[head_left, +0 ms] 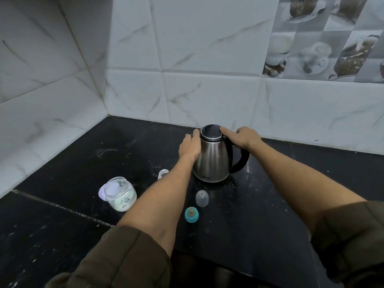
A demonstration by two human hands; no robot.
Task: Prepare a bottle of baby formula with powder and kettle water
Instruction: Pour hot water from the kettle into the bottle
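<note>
An open jar of white powder and its pale lid are seen at the left of the black surface. A clear cap and a blue teat ring lie before the kettle, and a small pale object is partly hidden by the left forearm. The upright steel kettle is set near the tiled wall. The left hand is laid flat against its side, and the handle top is gripped by the right hand, fingers curled.

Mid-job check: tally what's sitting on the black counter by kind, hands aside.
Kettle: 1
Powder jar: 1
Pale jar lid: 1
Clear dome cap: 1
Teal teat collar: 1
Small white piece, too unclear to name: 1
Total: 6
</note>
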